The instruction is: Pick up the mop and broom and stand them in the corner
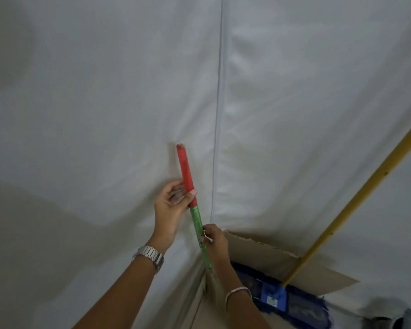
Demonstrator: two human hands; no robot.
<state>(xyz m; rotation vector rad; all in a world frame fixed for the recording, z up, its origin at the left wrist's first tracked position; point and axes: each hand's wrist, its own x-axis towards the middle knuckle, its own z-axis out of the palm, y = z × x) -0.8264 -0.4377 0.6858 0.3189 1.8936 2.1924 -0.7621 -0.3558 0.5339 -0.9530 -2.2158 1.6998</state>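
Observation:
The broom (pixel 186 172) stands nearly upright in the corner, its handle red at the top and green lower down, top end resting against the left wall. My left hand (pixel 172 205) is loosely around the red part, thumb on the handle and fingers partly apart. My right hand (pixel 214 241) pinches the green part lower down. The broom's head is hidden behind my right arm. The mop (pixel 356 203) with a yellow wooden handle leans against the right wall, and its blue flat head (pixel 274 298) rests on the floor.
The corner seam (pixel 217 115) of two white walls runs straight up the middle. A torn sheet of cardboard (pixel 266 257) leans against the right wall behind the mop head. A dark object (pixel 394 321) sits at the bottom right.

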